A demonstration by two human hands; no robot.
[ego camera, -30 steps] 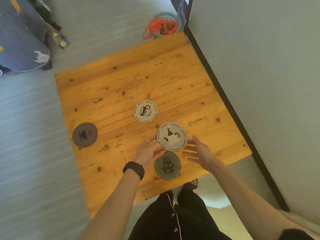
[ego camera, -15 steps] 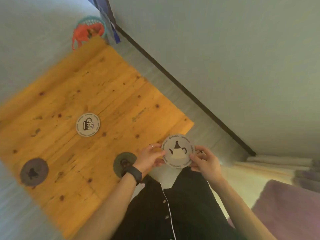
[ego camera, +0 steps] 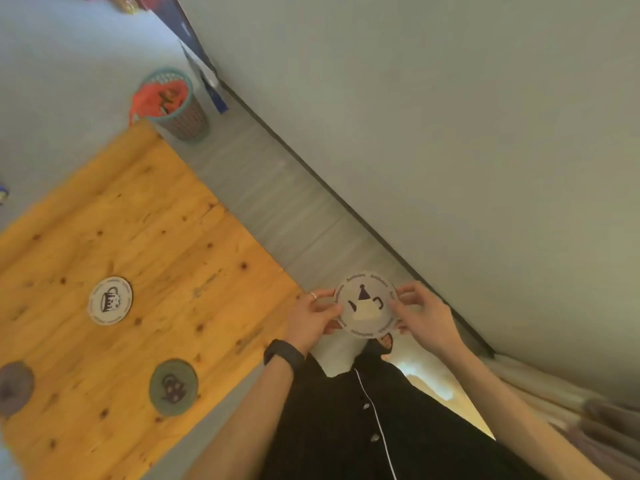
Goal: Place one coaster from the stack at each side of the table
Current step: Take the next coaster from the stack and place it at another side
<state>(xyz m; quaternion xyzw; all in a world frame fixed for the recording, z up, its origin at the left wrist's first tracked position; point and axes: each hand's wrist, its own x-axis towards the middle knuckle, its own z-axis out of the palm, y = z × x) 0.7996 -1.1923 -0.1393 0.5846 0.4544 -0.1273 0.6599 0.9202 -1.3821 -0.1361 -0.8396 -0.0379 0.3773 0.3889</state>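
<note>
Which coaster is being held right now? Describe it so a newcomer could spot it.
Look past the wooden table's right corner, above the dark trousers. The pale teapot coaster is pinched between left hand and right hand, the only one off the table.

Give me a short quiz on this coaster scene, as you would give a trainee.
1. True or false: the teapot coaster lies flat on the wooden table.
2. How many coasters rest on the table?
3. Which hands grip the teapot coaster? A) left only B) right only C) both

Key
1. False: it is held off the table's edge, above the floor.
2. Three: the mug coaster, the green coaster and the grey coaster.
3. C: the left hand and the right hand.
</note>
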